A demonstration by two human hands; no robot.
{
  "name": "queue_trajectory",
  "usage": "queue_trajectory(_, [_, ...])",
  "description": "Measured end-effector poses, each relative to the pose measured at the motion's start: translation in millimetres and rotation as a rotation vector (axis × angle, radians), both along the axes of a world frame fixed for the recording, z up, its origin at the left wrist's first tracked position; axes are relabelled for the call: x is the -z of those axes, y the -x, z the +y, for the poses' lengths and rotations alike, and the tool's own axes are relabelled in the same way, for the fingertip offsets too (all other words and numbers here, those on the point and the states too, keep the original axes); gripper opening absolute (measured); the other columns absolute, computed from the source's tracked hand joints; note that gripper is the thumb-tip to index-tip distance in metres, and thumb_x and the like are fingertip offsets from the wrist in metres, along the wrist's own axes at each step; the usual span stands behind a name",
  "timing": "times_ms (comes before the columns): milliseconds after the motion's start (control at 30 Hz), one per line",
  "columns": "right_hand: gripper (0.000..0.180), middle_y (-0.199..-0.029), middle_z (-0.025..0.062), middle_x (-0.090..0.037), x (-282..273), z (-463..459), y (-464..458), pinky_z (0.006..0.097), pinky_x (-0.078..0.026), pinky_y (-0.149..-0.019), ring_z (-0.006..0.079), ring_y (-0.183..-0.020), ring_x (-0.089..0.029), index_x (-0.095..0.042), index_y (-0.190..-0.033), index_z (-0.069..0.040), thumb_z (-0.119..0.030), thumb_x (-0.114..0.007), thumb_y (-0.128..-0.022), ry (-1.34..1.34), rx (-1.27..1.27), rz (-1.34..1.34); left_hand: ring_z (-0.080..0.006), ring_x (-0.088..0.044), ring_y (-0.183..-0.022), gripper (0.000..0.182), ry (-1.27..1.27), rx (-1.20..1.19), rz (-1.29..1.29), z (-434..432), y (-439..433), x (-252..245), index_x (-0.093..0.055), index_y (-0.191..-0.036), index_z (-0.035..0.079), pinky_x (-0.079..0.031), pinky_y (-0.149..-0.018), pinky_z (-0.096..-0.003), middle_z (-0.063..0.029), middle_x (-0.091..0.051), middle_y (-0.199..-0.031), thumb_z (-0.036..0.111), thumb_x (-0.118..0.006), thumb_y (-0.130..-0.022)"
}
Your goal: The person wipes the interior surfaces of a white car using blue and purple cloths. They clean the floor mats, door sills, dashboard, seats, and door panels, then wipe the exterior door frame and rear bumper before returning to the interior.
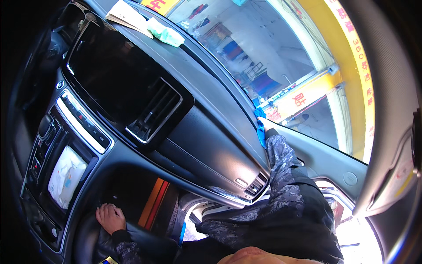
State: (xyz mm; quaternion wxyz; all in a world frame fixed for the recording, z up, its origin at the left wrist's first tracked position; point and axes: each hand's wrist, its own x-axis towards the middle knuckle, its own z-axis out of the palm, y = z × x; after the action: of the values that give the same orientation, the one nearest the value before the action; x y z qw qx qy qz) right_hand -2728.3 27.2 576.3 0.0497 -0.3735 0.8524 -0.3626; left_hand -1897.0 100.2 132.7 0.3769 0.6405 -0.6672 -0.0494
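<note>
My right hand (266,124) reaches to the far corner of the dashboard, where the windshield meets the pillar. It grips a blue cloth (261,132), part of which hangs down over the dashboard's end. Most of my fingers there are hidden by the cloth and too small to make out. My left hand (111,217) rests palm down on the edge of a black seat (148,239), with nothing seen in it. The black dashboard (211,132) stretches between both hands.
A large dark screen (108,69) stands beside an air vent (155,112). Papers (128,18) and a pale green packet (165,33) lie on the dash top. A white tissue pack (67,176) sits in the console near the gear selector (47,125). A sun visor (392,184) hangs at right.
</note>
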Motion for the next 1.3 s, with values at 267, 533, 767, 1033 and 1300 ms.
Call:
queue_trajectory(267, [0.021,-0.124,0.0324,-0.063,-10,-71,-183,0.0508,-0.051,-0.107,0.0465,-0.12,-0.063,-0.062,-0.114,0.001,-0.016,-0.057,-0.103,-0.26,-0.605,1.282,-0.0276,-0.069,-0.118,0.015,0.026,-0.026,0.031,0,1,-2,-0.075,-0.093,0.003,-0.042,-0.121,-0.0504,-0.0115,-0.077,-0.107,0.014,-0.065,-0.097])
queue_trajectory(533, [0.062,-0.166,0.0246,-0.048,-37,-305,-383,0.0414,-0.031,-0.131,0.0386,-0.156,-0.043,-0.05,-0.158,0.001,-0.036,-0.055,-0.11,0.01,-0.95,0.781,-0.0297,-0.068,-0.116,0.015,0.006,-0.037,0.039,-1,3,-2,-0.075,-0.09,0.002,-0.042,-0.121,-0.0508,-0.0135,-0.076,-0.105,0.014,-0.066,-0.093])
queue_trajectory(767, [0.053,-0.175,0.0173,-0.039,-50,-403,-274,0.0374,-0.024,-0.134,0.0317,-0.163,-0.033,-0.053,-0.16,-0.013,-0.041,-0.042,-0.117,-0.273,-0.872,0.591,-0.0302,-0.067,-0.116,0.016,-0.035,-0.035,0.039,0,3,2,-0.075,-0.091,0.002,-0.041,-0.121,-0.0509,-0.0136,-0.076,-0.106,0.015,-0.066,-0.093])
queue_trajectory(1033, [0.039,-0.145,0.0234,-0.067,2,-125,27,0.0448,-0.049,-0.118,0.0406,-0.139,-0.061,-0.072,-0.13,-0.005,-0.03,-0.055,-0.107,-0.885,-0.32,0.851,-0.0295,-0.068,-0.116,0.016,0.031,-0.022,-0.041,-2,1,-2,-0.075,-0.093,0.003,-0.042,-0.12,-0.0505,-0.0128,-0.076,-0.106,0.015,-0.065,-0.096])
queue_trajectory(1300, [0.044,-0.154,0.0295,-0.058,13,9,-91,0.0471,-0.044,-0.123,0.0422,-0.144,-0.057,-0.065,-0.141,-0.001,-0.028,-0.052,-0.11,-0.758,-0.243,1.12,-0.0266,-0.07,-0.113,0.02,0.047,-0.023,-0.033,-1,2,-4,-0.078,-0.09,0.004,-0.043,-0.121,-0.0478,-0.0098,-0.078,-0.105,0.017,-0.065,-0.099])
